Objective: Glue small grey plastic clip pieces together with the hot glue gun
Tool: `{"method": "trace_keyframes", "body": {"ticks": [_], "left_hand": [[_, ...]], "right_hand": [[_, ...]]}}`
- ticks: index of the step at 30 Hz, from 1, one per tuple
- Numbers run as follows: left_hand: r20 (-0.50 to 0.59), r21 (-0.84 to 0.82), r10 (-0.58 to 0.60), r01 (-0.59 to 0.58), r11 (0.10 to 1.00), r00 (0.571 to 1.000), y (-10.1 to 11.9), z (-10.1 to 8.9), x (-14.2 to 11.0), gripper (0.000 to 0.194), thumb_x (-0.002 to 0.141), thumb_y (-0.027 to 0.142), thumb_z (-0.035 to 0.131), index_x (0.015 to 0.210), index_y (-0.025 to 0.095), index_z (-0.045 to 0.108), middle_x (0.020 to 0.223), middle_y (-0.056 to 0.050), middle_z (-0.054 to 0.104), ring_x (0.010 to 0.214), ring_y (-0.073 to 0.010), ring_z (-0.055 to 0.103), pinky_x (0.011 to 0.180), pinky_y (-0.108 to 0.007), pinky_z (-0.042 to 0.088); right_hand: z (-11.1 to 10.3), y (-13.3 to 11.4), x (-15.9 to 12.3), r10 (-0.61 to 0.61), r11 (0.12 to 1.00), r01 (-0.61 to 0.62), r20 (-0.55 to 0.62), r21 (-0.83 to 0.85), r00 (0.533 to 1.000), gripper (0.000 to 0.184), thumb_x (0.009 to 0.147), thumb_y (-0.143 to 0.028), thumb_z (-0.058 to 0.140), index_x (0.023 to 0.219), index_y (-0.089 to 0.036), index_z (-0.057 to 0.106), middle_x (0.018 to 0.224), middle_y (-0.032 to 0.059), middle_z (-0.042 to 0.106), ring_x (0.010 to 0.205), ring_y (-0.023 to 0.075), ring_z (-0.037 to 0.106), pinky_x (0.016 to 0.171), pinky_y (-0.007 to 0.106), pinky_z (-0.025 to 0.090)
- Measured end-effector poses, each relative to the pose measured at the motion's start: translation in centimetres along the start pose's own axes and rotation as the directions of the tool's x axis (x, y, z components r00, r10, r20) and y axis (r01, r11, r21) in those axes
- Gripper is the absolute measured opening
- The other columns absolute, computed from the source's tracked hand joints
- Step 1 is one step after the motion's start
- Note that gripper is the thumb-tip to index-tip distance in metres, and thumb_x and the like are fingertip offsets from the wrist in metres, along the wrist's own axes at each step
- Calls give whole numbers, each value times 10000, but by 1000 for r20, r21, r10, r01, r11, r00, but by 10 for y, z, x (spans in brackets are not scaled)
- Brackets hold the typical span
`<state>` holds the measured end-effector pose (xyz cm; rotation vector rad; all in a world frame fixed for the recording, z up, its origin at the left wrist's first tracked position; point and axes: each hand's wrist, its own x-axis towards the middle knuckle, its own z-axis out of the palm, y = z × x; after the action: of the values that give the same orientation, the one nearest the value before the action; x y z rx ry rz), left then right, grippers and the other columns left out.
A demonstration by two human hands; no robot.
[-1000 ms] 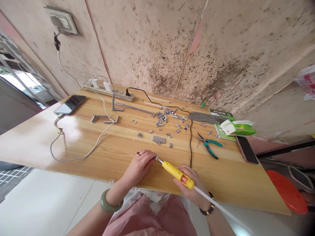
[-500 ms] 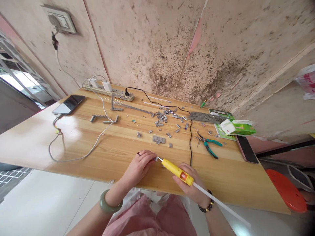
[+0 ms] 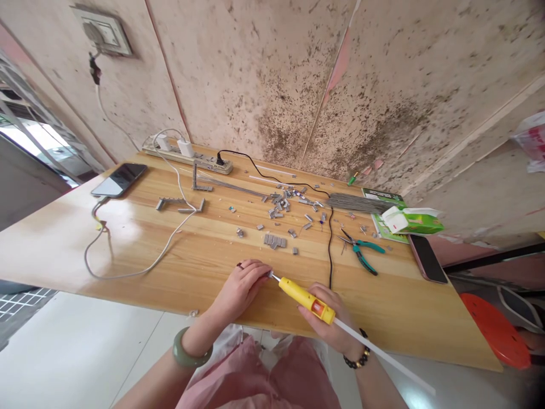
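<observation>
My right hand [image 3: 330, 318] is wrapped round a yellow hot glue gun [image 3: 302, 295], with a long white glue stick [image 3: 378, 352] sticking out of its back end. The metal nozzle [image 3: 275, 277] points left and meets the fingertips of my left hand [image 3: 242, 287]. Those fingers are pinched on a small grey piece [image 3: 269, 274], mostly hidden by them, just above the table. Beyond my hands lies a row of small grey blocks [image 3: 275, 241], with one single grey block [image 3: 295, 250] to its right.
Teal-handled pliers [image 3: 361, 250] lie to the right, near a black cord [image 3: 330, 250]. Behind are loose grey pieces [image 3: 279, 204] and a bundle of thin rods [image 3: 357, 203]. A green tissue pack [image 3: 413, 220] and phone [image 3: 428, 258] sit far right. A white cable [image 3: 140, 275] loops at left.
Both hands stay almost in place. The glue gun's nozzle remains at the left fingertips, with only a very slight shift.
</observation>
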<state>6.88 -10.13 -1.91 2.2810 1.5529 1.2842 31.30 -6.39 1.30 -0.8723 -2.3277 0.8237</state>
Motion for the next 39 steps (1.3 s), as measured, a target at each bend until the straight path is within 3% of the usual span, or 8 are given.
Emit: {"method": "trace_keyframes", "body": {"ticks": [39], "left_hand": [[39, -18, -52, 53, 998, 998, -1, -1, -3, 217, 950, 197, 435, 1119, 185, 570, 1014, -86, 678, 970, -197, 614, 843, -346, 492]], "right_hand": [[3, 8, 1, -5, 999, 3, -39, -52, 999, 140, 898, -307, 535, 802, -213, 498, 767, 31, 558, 742, 179, 563, 676, 291, 464]]}}
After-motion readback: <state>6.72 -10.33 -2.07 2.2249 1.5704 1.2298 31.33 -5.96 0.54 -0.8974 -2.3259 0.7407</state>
